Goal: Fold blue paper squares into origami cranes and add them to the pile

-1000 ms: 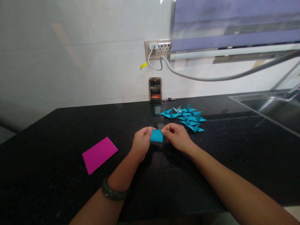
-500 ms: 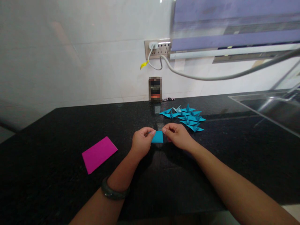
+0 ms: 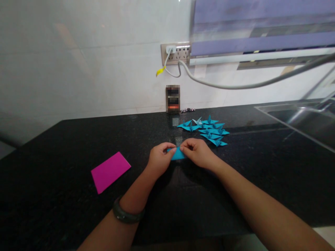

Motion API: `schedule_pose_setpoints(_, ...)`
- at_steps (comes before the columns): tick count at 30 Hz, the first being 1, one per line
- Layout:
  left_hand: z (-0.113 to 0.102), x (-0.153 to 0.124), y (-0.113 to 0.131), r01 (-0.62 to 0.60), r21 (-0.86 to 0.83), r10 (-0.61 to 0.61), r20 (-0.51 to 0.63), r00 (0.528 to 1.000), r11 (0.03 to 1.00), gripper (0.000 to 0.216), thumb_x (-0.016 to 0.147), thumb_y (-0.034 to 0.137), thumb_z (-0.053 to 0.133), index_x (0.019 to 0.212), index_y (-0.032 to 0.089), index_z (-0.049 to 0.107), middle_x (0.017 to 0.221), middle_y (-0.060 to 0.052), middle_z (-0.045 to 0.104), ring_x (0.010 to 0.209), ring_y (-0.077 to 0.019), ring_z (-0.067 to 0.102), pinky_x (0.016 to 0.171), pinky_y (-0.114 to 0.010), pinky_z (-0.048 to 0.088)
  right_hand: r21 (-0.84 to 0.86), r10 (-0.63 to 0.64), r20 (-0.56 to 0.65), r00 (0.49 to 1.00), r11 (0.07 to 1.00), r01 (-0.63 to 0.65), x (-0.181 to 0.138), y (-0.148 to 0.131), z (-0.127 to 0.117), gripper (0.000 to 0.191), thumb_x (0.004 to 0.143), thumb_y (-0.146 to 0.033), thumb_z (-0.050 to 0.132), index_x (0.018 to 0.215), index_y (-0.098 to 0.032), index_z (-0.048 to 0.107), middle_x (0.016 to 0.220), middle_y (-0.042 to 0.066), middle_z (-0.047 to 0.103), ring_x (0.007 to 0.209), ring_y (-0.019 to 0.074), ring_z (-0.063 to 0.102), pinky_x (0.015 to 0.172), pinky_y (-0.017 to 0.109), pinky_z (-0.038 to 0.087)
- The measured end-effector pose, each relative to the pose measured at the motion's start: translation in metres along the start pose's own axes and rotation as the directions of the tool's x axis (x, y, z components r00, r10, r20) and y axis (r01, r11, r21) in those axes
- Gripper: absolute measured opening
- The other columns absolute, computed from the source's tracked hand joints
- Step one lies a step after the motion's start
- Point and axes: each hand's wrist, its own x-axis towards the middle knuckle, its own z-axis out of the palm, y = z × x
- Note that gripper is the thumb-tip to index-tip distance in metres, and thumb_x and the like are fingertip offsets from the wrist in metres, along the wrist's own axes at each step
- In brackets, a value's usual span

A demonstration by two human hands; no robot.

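Note:
A small folded sheet of blue origami paper [image 3: 178, 154] is held just above or on the black countertop, in front of me. My left hand [image 3: 161, 158] pinches its upper left part between thumb and fingers. At the upper right edge, my right hand [image 3: 196, 152] pinches the same paper, its fingertips close to the left ones. Parts of the sheet are hidden behind both hands. Several folded blue paper cranes [image 3: 213, 130] lie in a cluster beyond my right hand, with one paler crane [image 3: 198, 121] among them.
A stack of magenta paper [image 3: 111, 172] lies on the black countertop [image 3: 62, 150] to the left. A blurred-out phone-like object [image 3: 173, 99] leans on the wall, a beaded string [image 3: 187, 110] beside it. A sink [image 3: 293, 116] is at the right, below a cable [image 3: 230, 86].
Both hands have come closer together along the paper's top edge. The right hand now grips the paper further left, and the visible blue part looks narrower in height.

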Motion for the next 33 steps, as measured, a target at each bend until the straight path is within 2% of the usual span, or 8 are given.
schedule_pose_setpoints(4,-0.0015,-0.0015,0.0009,-0.146,0.186,0.130,0.096,0.987,0.972,0.013,0.072,0.021,0.059,0.075,0.018,0.070,0.076,-0.004,0.070,0.069,-0.0175,0.061,0.067,-0.028,0.046,-0.130,-0.135,0.064,0.989,0.981,0.143,-0.0007,-0.0012,-0.0030,0.013,0.077,-0.016,0.053,0.067,-0.015,0.062,0.066,0.002,0.060,0.063,0.0121,0.054,0.060,0.023,0.038)
schedule_pose_setpoints(8,-0.0034,-0.0026,0.0040,-0.171,0.236,0.153,0.093,0.984,0.957,0.014,0.074,0.020,0.055,0.072,0.018,0.069,0.073,-0.003,0.069,0.068,-0.0164,0.060,0.066,-0.027,0.045,-0.060,-0.127,0.061,0.990,0.990,0.131,-0.0008,-0.0013,-0.0025,0.012,0.078,-0.017,0.053,0.070,-0.015,0.063,0.068,0.002,0.062,0.065,0.0122,0.055,0.061,0.023,0.039)
schedule_pose_setpoints(12,-0.0040,-0.0015,0.0044,-0.053,0.121,0.049,0.035,0.998,0.991,0.012,0.072,0.021,0.056,0.068,0.016,0.066,0.063,-0.001,0.065,0.060,-0.0141,0.057,0.058,-0.024,0.043,0.083,-0.054,-0.024,0.998,0.995,0.056,0.0002,-0.0026,-0.0041,0.014,0.081,-0.023,0.051,0.073,-0.015,0.060,0.066,0.001,0.058,0.062,0.0119,0.053,0.058,0.024,0.040)
schedule_pose_setpoints(15,-0.0042,0.0009,0.0012,0.020,-0.016,-0.020,-0.007,1.000,1.000,0.012,0.071,0.024,0.057,0.067,0.015,0.064,0.059,0.000,0.061,0.057,-0.0130,0.054,0.055,-0.023,0.041,0.100,-0.136,-0.066,0.989,0.985,0.142,0.0003,-0.0028,-0.0067,0.017,0.082,-0.025,0.051,0.070,-0.016,0.058,0.068,0.001,0.055,0.066,0.0127,0.052,0.063,0.026,0.042)
schedule_pose_setpoints(19,-0.0034,0.0027,-0.0003,0.070,-0.187,-0.079,-0.044,0.996,0.980,0.012,0.068,0.025,0.060,0.066,0.014,0.061,0.059,0.001,0.059,0.056,-0.0116,0.052,0.054,-0.023,0.041,0.069,-0.271,-0.020,0.963,0.960,0.271,-0.0018,-0.0026,-0.0074,0.009,0.079,-0.023,0.057,0.075,-0.016,0.062,0.077,0.003,0.055,0.071,0.0130,0.051,0.065,0.026,0.043)
schedule_pose_setpoints(22,-0.0022,0.0025,0.0014,0.102,-0.273,-0.121,-0.054,0.991,0.957,0.011,0.066,0.024,0.061,0.065,0.014,0.061,0.058,0.001,0.058,0.054,-0.0106,0.051,0.054,-0.022,0.040,0.038,-0.291,-0.003,0.957,0.956,0.291,-0.0032,-0.0026,-0.0061,0.008,0.075,-0.023,0.062,0.079,-0.016,0.062,0.081,0.004,0.055,0.071,0.0126,0.052,0.063,0.025,0.043)
schedule_pose_setpoints(25,-0.0018,0.0024,0.0025,0.120,-0.326,-0.146,-0.054,0.988,0.938,0.011,0.065,0.024,0.063,0.064,0.014,0.061,0.056,0.002,0.058,0.051,-0.0099,0.050,0.052,-0.022,0.039,0.002,-0.315,0.003,0.949,0.949,0.315,-0.0035,-0.0017,-0.0051,0.009,0.072,-0.022,0.066,0.078,-0.016,0.061,0.081,0.004,0.055,0.075,0.0135,0.053,0.068,0.026,0.043)
schedule_pose_setpoints(33,-0.0040,0.0030,0.0026,0.133,-0.374,-0.170,-0.067,0.983,0.918,0.011,0.063,0.023,0.063,0.063,0.014,0.059,0.055,0.002,0.057,0.050,-0.0087,0.049,0.051,-0.021,0.038,-0.032,-0.313,0.076,0.947,0.948,0.316,-0.0039,-0.0014,-0.0072,0.008,0.073,-0.020,0.065,0.079,-0.017,0.060,0.080,0.002,0.056,0.073,0.0126,0.053,0.068,0.025,0.042)
